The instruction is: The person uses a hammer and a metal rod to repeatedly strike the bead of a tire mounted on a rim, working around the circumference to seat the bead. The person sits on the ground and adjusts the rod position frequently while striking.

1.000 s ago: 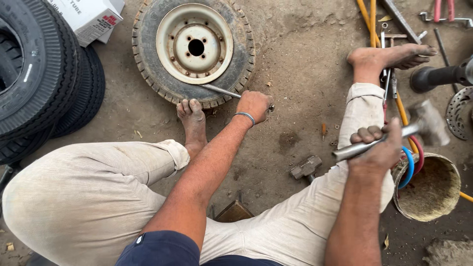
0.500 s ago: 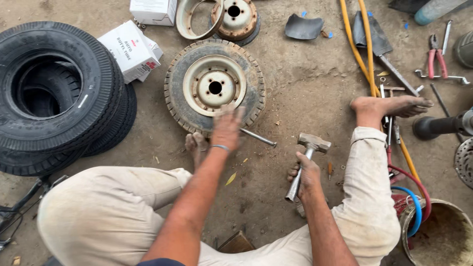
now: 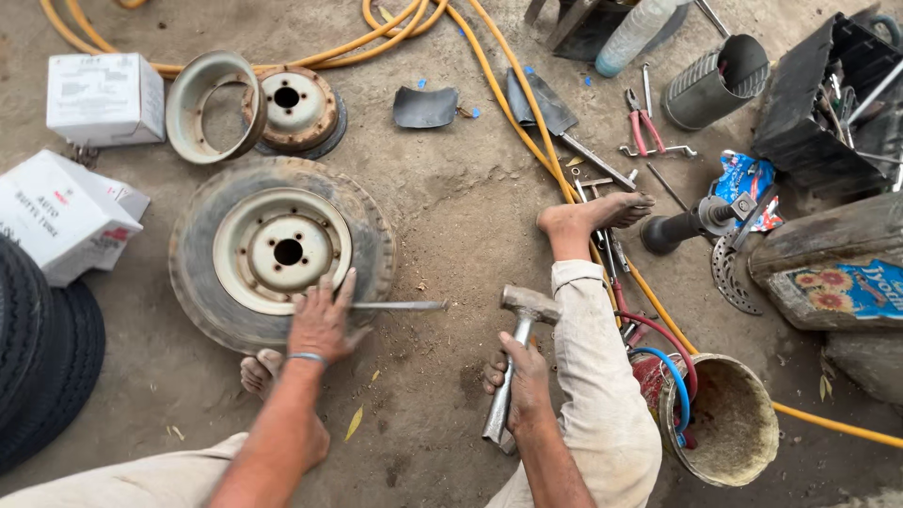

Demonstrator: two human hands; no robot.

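Observation:
A small worn tyre on a pale steel rim (image 3: 282, 252) lies flat on the dirt floor in front of me. My left hand (image 3: 322, 320) rests on the rim's near edge, fingers spread over a thin metal rod (image 3: 400, 305) that sticks out to the right. My right hand (image 3: 519, 378) grips the handle of a steel hammer (image 3: 513, 353), its head raised just right of the rod's tip. My bare feet show, one under the tyre (image 3: 260, 370) and one stretched out to the right (image 3: 591, 216).
Stacked black tyres (image 3: 38, 357) at the left edge, two white boxes (image 3: 66, 212) behind them. A brake drum and ring (image 3: 254, 108) lie beyond the tyre. Yellow hose (image 3: 513, 113), pliers (image 3: 643, 127), loose tools and a dirty bucket (image 3: 729, 423) crowd the right side.
The view has tilted up and closer. My left hand has settled on the rim over the rod. The hammer has swung from the far right to beside the rod's tip.

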